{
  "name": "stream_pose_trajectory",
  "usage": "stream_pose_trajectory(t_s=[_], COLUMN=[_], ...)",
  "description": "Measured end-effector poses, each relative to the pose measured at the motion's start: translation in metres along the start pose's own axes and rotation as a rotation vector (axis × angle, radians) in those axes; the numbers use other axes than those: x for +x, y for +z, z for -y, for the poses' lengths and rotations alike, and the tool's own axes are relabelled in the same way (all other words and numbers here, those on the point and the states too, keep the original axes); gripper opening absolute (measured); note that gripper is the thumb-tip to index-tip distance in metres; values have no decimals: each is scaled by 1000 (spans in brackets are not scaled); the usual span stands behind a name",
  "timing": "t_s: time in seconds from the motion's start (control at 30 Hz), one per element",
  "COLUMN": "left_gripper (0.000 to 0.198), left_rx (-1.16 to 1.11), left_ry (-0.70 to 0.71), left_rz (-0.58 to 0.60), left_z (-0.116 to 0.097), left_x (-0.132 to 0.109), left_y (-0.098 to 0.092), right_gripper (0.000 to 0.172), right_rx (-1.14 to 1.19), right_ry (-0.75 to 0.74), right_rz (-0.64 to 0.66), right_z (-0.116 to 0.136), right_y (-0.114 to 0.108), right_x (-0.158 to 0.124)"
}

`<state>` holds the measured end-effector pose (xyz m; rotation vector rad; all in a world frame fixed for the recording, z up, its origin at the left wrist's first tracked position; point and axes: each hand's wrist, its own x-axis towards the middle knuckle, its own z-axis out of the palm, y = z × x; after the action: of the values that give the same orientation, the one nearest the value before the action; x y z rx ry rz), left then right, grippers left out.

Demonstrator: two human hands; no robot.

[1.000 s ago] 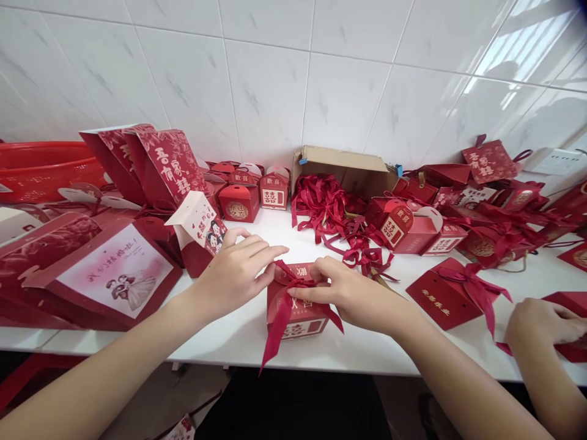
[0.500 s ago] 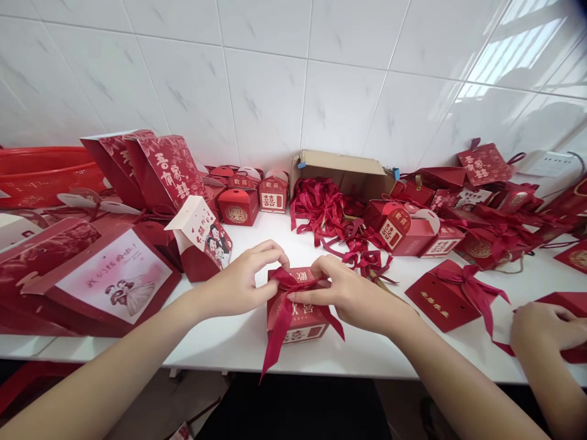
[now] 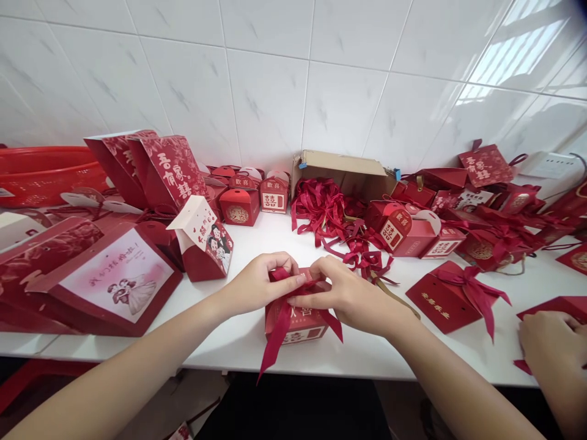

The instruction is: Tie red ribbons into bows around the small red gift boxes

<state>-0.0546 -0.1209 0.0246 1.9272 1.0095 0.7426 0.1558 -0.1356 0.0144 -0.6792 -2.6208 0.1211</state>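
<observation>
Lower centre of frame: my left hand [image 3: 262,282] and right hand [image 3: 351,294] pinch red ribbon [image 3: 276,343] atop red box [image 3: 303,319]; uneven tug could skew ribbon, heavy press dent box.

Bare tabletop [image 3: 275,237] opens behind the left hand [image 3: 259,284], between the upright carton [image 3: 192,260] and the ribbon pile [image 3: 318,201]; a hand could pass there. Straight back from the right hand [image 3: 351,299], the pile and the cardboard box [image 3: 343,161] block the way. A low strip runs along the front edge, crossed above by both forearms [image 3: 440,366]. Rightward, a gap precedes the bow-tied box [image 3: 440,299]; beyond, another person's hand [image 3: 548,342] obstructs.
</observation>
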Motion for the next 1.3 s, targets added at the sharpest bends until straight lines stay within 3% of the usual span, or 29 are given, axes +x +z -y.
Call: stream_pose_trajectory(t_s=[0.2,0.33,0.53,0.73,0.87,1.13,1.3], left_gripper=[27,25,28,33,35,26,27], left_rx=[-107,-86,-108,-160,-198,-169,-175], left_ry=[-15,-21,-15,-40,-46,-52,-52], left_rz=[-36,-37,-36,-50,-57,-75,-82], left_z=[4,3,3,1,-2,-1,-1], left_x=[2,0,-1,-2,-3,-3,-4], left_y=[7,5,7,10,11,13,14], right_gripper=[22,18,16,9,12,13,18], right_rx=[-23,63,280,320,315,200,181], right_ry=[2,112,265,379,368,360,344], right_rz=[-245,-401,-439,-459,-405,-570,-559], right_z=[-5,-5,3,4,4,4,4], right_y=[3,9,15,16,17,26,31], right_x=[-5,-3,1,4,4,6,8])
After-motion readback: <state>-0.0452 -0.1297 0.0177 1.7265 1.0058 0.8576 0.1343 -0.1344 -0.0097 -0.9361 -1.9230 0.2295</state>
